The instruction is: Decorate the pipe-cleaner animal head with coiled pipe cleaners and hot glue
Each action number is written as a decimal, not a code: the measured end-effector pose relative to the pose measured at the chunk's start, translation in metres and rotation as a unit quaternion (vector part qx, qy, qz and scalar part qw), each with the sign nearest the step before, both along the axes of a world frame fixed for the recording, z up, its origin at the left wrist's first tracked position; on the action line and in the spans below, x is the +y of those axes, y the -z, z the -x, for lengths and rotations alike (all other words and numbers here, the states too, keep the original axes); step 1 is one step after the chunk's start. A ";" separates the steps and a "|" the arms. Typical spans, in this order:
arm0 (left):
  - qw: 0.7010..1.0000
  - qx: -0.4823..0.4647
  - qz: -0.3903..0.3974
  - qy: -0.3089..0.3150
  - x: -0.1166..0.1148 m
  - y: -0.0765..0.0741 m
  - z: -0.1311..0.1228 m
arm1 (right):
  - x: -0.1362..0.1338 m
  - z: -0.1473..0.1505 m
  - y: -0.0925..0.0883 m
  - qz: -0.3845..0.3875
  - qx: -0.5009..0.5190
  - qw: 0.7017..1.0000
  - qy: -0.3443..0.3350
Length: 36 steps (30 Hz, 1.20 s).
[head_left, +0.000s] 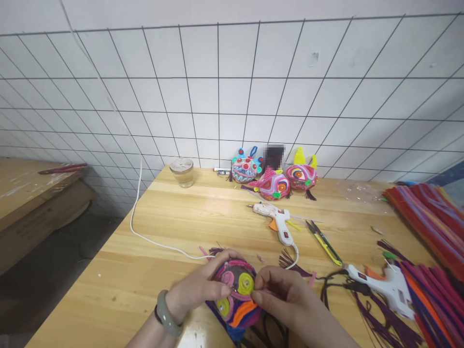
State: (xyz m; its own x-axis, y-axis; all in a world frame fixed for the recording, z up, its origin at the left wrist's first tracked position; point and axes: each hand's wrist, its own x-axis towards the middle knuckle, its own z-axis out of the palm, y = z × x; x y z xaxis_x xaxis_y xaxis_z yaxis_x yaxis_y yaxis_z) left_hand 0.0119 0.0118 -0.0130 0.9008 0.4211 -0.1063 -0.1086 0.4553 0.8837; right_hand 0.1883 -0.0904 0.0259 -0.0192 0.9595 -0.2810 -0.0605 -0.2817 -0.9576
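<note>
At the lower centre of the frame, the left hand point(197, 290) is cupping a round pipe-cleaner ball point(237, 290) wound in purple, pink, yellow and orange fuzzy coils. Its fingers are curling closed around the ball's left side and its thumb is pressing on the front. The right hand point(286, 297) is closing in from the other side, thumb and forefinger pinching together at the edge of a yellow spiral point(245, 283) on the ball's face. The ball is being held just above the near edge of the pale wooden table point(145, 270). Its front is carrying several flat spirals, yet no ears, horns or tassels are showing on it. These are showing on the three finished colourful pipe-cleaner heads point(273, 184) sitting at the far centre of the table, so the piece looks partly dressed, with trimmings yet to go on. A white hot-glue gun point(277, 220) is lying mid-table, its cord trailing off to the left, with yellow-handled snips point(324, 241) just beside it. A second white glue gun point(384, 285) is resting at lower right among dark purple offcuts. A thick bundle of red and purple pipe cleaners point(431, 217) is filling the right edge. A small glass jar point(183, 171) is standing at the back, left of the heads.
</note>
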 end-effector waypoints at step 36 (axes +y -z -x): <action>0.996 0.061 0.014 -0.061 -0.001 -0.004 -0.003 | 0.002 -0.001 0.010 -0.040 -0.037 0.996 0.068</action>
